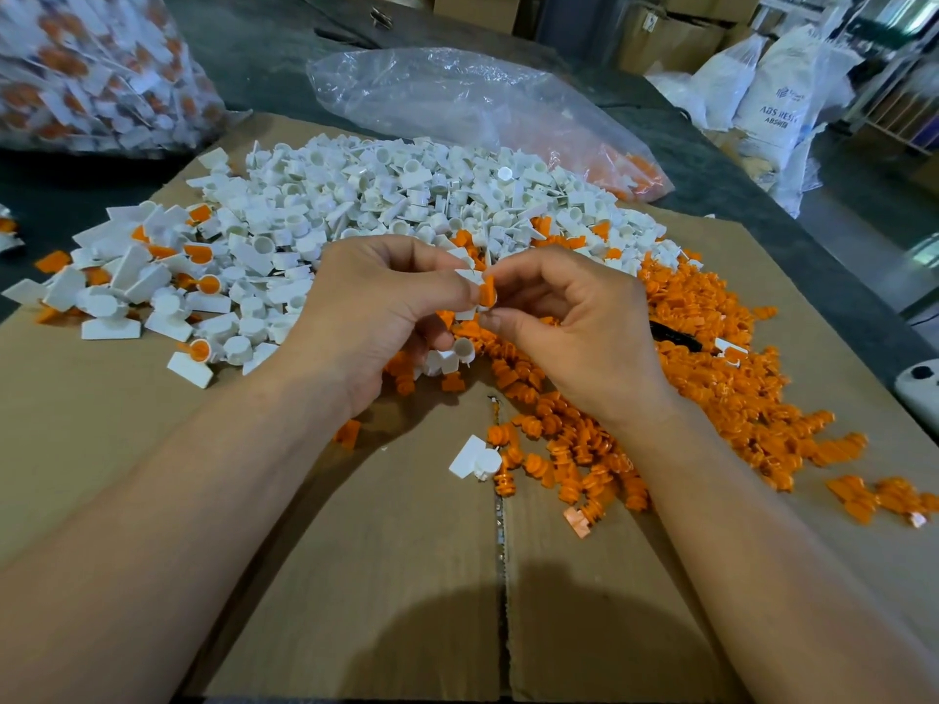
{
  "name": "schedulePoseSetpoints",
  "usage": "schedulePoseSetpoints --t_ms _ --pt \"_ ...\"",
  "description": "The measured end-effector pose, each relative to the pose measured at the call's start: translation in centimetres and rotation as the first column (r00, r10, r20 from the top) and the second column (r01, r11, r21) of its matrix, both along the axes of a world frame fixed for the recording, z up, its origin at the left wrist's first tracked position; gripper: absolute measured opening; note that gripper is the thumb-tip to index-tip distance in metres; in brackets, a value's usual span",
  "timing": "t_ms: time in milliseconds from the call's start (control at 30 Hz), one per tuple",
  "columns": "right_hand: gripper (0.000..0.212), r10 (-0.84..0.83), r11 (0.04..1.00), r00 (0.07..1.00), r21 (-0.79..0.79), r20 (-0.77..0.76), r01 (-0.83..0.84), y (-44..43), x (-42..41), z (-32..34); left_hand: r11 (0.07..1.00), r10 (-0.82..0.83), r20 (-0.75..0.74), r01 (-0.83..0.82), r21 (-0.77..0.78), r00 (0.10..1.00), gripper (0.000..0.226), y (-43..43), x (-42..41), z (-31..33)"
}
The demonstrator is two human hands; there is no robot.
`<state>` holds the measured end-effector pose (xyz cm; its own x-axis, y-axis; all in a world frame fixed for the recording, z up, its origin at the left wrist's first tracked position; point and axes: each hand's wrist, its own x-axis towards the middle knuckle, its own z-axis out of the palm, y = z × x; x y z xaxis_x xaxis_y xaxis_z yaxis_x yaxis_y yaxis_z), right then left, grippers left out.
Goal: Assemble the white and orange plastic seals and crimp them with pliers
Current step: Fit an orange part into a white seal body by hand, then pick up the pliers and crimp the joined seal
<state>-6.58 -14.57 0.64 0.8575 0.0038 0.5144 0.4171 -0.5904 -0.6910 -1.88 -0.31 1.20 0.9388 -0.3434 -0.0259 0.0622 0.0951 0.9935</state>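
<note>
My left hand and my right hand meet above the middle of the cardboard sheet. Between their fingertips sits a white seal body with an orange insert pressed against it. My left hand pinches the white body, and its lower fingers also curl around more white seal bodies. My right hand pinches the orange insert. A heap of white seal bodies lies behind my hands. A spread of orange inserts lies to the right. Pliers are not clearly visible.
Assembled white-and-orange seals lie at the left. A full clear bag of seals stands at the back left, a nearly flat clear bag behind the heap. One loose white body lies near me. A dark object lies among the orange parts.
</note>
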Motion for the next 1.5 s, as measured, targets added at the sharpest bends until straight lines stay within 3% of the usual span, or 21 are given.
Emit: schedulePoseSetpoints --t_ms 200,367,700,833,967,1100,1300,1500 --pt "0.038 -0.008 0.998 0.999 -0.06 0.044 0.011 0.1 -0.1 0.0 1.0 0.015 -0.002 -0.015 -0.023 1.0 0.015 0.0 0.1 0.0" --pt "0.027 0.006 0.998 0.997 -0.07 0.083 0.0 0.0 0.0 0.1 0.999 -0.026 0.002 0.026 -0.027 1.0 0.017 0.1 0.0 0.0" --pt "0.026 -0.019 0.996 1.0 -0.087 0.019 0.021 0.1 -0.2 0.3 0.997 -0.049 -0.008 0.048 -0.061 0.999 0.017 0.0 0.1 -0.1" --pt "0.022 -0.172 0.983 0.979 -0.083 -0.109 0.163 -1.3 -0.5 1.5 0.997 -0.035 -0.028 0.033 -0.071 0.999 0.017 0.0 0.2 -0.1" --pt "0.007 -0.43 0.876 0.876 -0.337 -0.22 0.345 -5.0 -0.5 2.7 0.996 -0.036 -0.04 0.033 -0.083 0.999 0.018 0.1 0.3 -0.1" --pt "0.035 -0.564 0.78 0.716 -0.55 -0.412 0.298 -7.5 -0.4 2.3 0.995 -0.041 -0.048 0.036 -0.096 0.998 0.018 0.1 0.3 0.0" --pt "0.086 -0.637 0.691 0.595 -0.705 -0.49 0.16 -7.5 -0.2 1.7 0.994 -0.04 -0.045 0.035 -0.1 0.998 0.018 0.1 0.4 -0.1" --pt "0.09 -0.677 0.64 0.571 -0.754 -0.464 0.146 -7.3 0.3 1.4 0.993 -0.044 -0.039 0.039 -0.11 0.998 0.017 0.2 0.4 -0.2"
